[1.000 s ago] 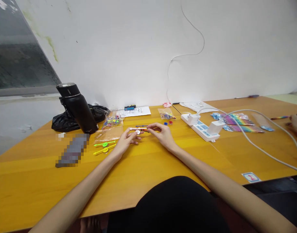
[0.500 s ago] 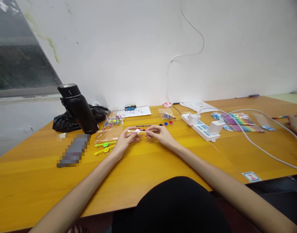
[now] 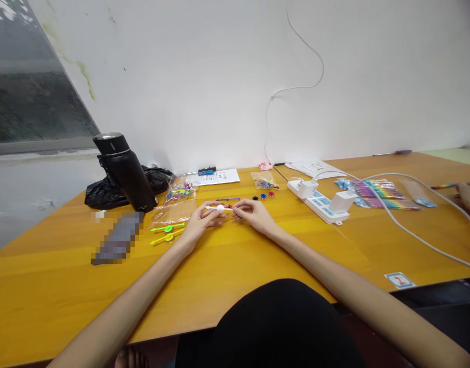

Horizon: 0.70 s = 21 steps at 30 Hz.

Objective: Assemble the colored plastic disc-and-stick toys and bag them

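Observation:
Between my two hands is a white plastic arrow spinner (image 3: 220,208) with a round hub in its middle. My left hand (image 3: 199,223) is closed on its pointed left end and hub. The fingertips of my right hand (image 3: 253,214) pinch its right end. On the table left of my left hand lie a green arrow spinner (image 3: 168,228) and a yellow arrow spinner (image 3: 168,237). A blue arrow (image 3: 227,199) lies just beyond my fingers, with something red partly hidden behind them. Black, blue (image 3: 263,196) and red round caps sit beyond my right hand.
A black bottle (image 3: 126,173) and a blurred dark flat object (image 3: 118,239) stand and lie at left. Bags of small coloured parts (image 3: 264,180) are at the back. A power strip (image 3: 319,202) with cables, rainbow pencils (image 3: 376,189) and another person's hand (image 3: 469,196) are at right.
Almost nothing differs. The view has shifted slightly, and both hands keep the white arrow spinner in the same place.

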Available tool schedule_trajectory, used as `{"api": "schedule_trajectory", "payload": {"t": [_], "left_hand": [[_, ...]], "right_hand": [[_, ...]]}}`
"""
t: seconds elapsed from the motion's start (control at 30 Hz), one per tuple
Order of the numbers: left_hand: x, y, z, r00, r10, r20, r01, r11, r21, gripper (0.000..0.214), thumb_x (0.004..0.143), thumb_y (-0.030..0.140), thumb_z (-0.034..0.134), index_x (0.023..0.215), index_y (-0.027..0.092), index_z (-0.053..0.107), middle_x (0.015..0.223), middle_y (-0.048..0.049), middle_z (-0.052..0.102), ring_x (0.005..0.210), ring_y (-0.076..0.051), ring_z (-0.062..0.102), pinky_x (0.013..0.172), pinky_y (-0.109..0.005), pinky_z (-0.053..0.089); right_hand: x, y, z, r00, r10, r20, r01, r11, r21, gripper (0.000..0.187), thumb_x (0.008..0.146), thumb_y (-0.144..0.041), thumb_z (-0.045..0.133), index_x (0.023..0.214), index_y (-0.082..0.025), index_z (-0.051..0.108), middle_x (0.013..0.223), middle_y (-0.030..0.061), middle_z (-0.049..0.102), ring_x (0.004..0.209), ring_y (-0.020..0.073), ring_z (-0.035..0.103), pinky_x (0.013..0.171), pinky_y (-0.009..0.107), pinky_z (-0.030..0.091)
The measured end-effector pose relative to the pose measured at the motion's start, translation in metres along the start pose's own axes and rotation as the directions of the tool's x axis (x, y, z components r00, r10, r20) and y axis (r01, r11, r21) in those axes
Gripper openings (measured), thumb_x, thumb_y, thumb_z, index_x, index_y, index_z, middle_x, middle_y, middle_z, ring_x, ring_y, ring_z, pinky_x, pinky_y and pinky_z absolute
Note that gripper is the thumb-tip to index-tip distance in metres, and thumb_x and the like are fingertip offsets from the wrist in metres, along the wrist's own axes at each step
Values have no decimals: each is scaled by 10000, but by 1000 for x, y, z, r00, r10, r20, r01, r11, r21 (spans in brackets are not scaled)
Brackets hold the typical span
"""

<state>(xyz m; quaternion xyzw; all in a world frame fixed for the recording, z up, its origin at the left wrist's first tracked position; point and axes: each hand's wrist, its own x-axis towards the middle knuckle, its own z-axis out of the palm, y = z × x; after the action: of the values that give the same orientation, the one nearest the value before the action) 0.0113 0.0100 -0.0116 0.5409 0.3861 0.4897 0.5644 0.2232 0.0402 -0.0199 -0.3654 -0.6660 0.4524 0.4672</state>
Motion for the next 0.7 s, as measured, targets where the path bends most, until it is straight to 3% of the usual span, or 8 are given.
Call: {"api": "schedule_trajectory", "payload": {"t": [0.37, 0.7], "left_hand": [[-4, 5, 3, 1000, 7, -16, -7, 1000, 25, 507, 797, 481, 772, 1188, 194, 625, 1277, -132, 695, 1089, -258, 704, 849, -332, 590], [0, 0, 0, 999, 25, -37, -23, 998, 50, 483, 787, 512, 766, 1134, 201, 637, 1229, -114, 712, 946, -212, 718, 761, -295, 577]], "right_hand": [[-7, -8, 3, 993, -114, -18, 108, 976, -190, 247, 852, -401, 697, 899, -159, 712, 834, 74, 756, 744, 186, 723, 705, 296, 586], [-11, -13, 7, 988, -136, 79, 152, 955, -256, 228, 880, -399, 674, 944, -181, 690, 827, 52, 759, 709, 173, 711, 687, 285, 568]]}}
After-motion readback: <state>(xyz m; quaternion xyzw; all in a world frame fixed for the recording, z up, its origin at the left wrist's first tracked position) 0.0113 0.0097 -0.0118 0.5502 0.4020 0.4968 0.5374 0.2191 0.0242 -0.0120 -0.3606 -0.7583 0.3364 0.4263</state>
